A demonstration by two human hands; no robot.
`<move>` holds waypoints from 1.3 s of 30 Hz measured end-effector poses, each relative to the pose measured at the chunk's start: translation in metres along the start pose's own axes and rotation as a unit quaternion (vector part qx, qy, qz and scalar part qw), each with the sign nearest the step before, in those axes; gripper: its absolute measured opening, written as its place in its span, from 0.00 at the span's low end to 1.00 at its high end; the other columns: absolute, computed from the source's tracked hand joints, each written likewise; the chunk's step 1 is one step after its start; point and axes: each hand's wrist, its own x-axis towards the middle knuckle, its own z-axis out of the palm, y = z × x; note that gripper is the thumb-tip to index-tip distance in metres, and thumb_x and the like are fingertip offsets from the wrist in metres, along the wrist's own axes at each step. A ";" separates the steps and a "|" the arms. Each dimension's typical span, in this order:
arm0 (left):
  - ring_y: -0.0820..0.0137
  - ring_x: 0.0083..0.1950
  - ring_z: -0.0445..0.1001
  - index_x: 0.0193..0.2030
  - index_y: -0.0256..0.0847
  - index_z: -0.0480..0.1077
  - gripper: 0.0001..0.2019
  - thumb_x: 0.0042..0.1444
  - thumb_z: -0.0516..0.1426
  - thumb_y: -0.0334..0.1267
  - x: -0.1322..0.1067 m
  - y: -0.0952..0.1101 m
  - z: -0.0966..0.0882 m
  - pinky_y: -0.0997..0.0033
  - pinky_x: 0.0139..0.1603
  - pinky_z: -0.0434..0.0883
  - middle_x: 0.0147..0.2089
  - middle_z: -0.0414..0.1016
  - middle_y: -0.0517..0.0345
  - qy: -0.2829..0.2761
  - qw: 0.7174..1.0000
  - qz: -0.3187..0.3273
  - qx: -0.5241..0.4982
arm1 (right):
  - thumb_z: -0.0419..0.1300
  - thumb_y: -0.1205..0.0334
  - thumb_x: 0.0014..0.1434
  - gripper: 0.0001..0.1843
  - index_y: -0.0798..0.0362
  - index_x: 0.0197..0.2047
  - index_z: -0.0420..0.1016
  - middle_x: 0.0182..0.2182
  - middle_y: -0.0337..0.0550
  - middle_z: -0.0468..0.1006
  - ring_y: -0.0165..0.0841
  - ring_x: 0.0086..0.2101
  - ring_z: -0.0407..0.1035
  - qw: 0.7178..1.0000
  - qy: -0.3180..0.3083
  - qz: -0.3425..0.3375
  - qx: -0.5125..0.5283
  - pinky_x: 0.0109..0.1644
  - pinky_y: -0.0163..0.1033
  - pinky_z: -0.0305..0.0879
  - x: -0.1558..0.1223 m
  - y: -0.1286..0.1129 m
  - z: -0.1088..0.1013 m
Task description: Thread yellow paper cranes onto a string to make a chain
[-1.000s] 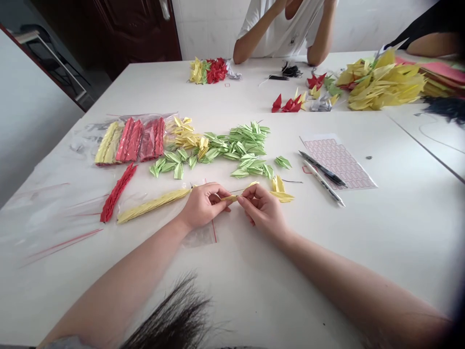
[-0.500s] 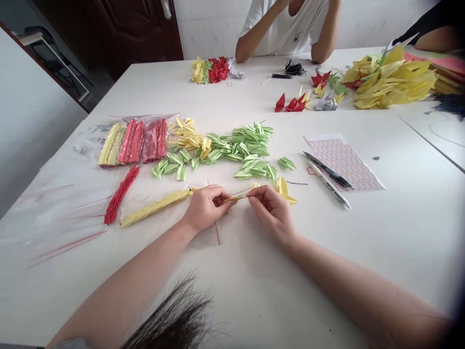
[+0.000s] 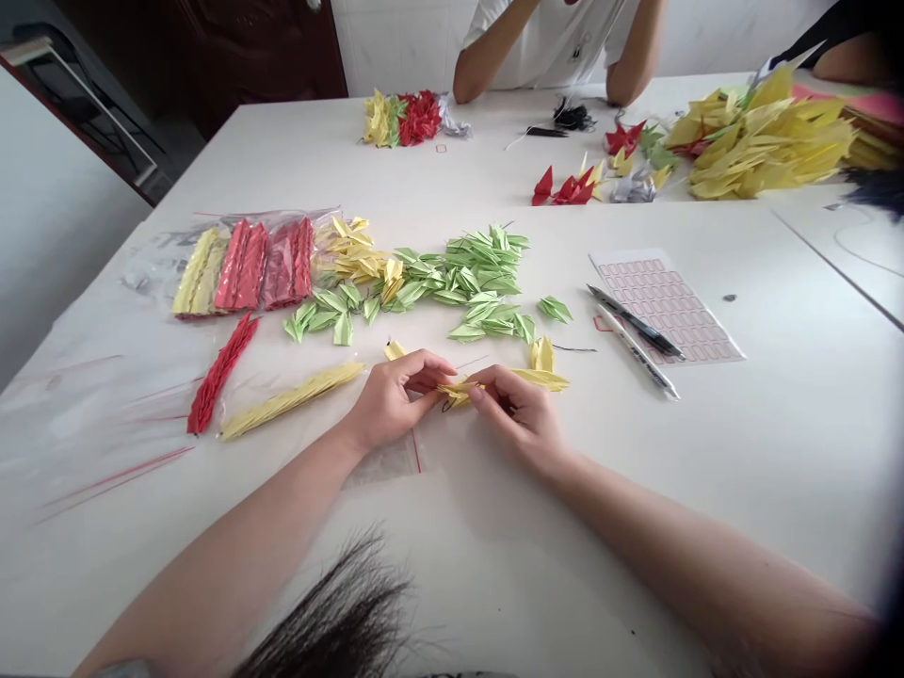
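Observation:
Between my hands is a small bunch of yellow folded paper pieces (image 3: 456, 390), with a dark thread loop hanging below it. My left hand (image 3: 392, 403) pinches the bunch from the left. From the right, my right hand (image 3: 521, 414) has thumb and finger closed on its other end. More yellow folded pieces (image 3: 543, 356) lie just beyond my right hand, partly covered by it. A yellow braided-looking paper strand (image 3: 293, 400) rests left of my left hand, and a red one (image 3: 222, 374) lies farther left. A clear plastic bag (image 3: 395, 461) is partly under my left hand.
Green folded pieces (image 3: 487, 273) are heaped beyond my hands, beside bagged red and yellow strands (image 3: 244, 266). Two pens (image 3: 639, 330) lie on a label sheet (image 3: 678, 306) at right. Across the table sits a person (image 3: 565, 47) near a large yellow paper pile (image 3: 769, 141).
The yellow bunch between my hands shows more fully, and a dark thread loop now hangs below it. My right fingers have shifted slightly left. The view has tilted a little.

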 end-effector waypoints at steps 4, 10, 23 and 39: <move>0.67 0.43 0.81 0.44 0.39 0.73 0.09 0.58 0.61 0.38 0.000 0.001 -0.001 0.69 0.47 0.78 0.41 0.80 0.53 -0.025 0.999 0.009 0.021 | 0.55 0.57 0.64 0.09 0.51 0.35 0.70 0.20 0.33 0.60 0.27 0.21 0.54 0.999 -0.008 0.015 0.035 0.26 0.35 0.51 0.000 -0.002 -0.002; 0.66 0.45 0.81 0.48 0.39 0.72 0.12 0.56 0.62 0.36 -0.001 0.000 0.000 0.66 0.50 0.78 0.45 0.80 0.51 0.004 0.999 0.026 0.029 | 0.57 0.64 0.56 0.02 0.51 0.33 0.66 0.21 0.32 0.61 0.27 0.22 0.55 0.997 -0.015 0.041 0.056 0.26 0.34 0.53 0.000 -0.002 0.001; 0.78 0.23 0.62 0.36 0.39 0.71 0.04 0.53 0.56 0.33 -0.003 0.007 -0.002 0.77 0.24 0.58 0.24 0.69 0.64 -0.086 0.993 -0.014 0.080 | 0.59 0.45 0.62 0.19 0.54 0.35 0.71 0.22 0.37 0.68 0.27 0.22 0.59 0.979 -0.116 0.061 0.157 0.24 0.34 0.53 0.005 -0.004 -0.007; 0.62 0.46 0.81 0.42 0.43 0.69 0.10 0.59 0.62 0.44 -0.003 0.013 -0.011 0.59 0.52 0.75 0.43 0.81 0.50 -0.190 0.954 -0.122 -0.196 | 0.57 0.46 0.65 0.18 0.52 0.34 0.68 0.22 0.37 0.71 0.27 0.22 0.60 0.988 -0.035 0.086 0.121 0.25 0.33 0.55 0.005 0.002 -0.001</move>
